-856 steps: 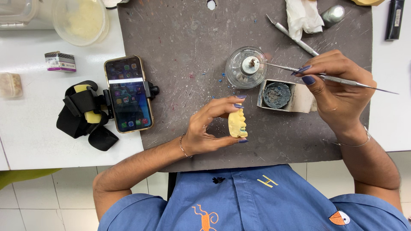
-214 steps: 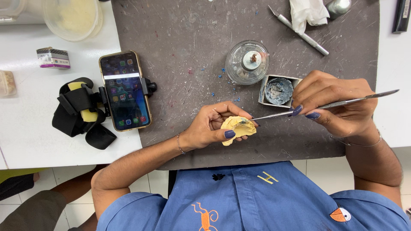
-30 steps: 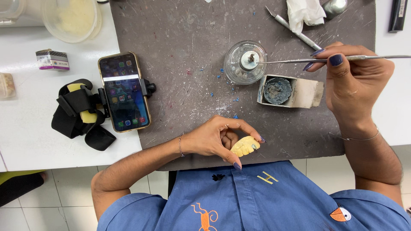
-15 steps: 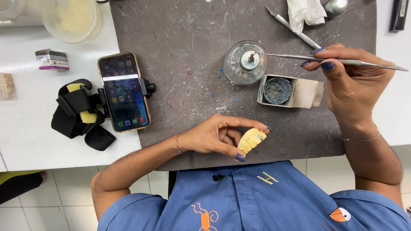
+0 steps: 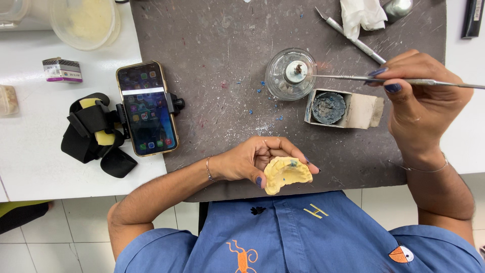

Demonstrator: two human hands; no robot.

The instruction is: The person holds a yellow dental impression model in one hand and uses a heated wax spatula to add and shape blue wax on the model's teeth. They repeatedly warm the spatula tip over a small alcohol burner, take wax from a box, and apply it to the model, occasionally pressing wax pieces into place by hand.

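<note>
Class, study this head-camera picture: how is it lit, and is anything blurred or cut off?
Head view: even, soft overhead light, faint shadows; the yellow dental cast in the left hand is sharp; the metal instrument in the right hand runs off the right edge.

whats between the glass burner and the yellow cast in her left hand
Head view: mostly bare grey mat between the glass burner and the yellow cast, only blue wax flecks and white dust; the small box sits just right.
</note>
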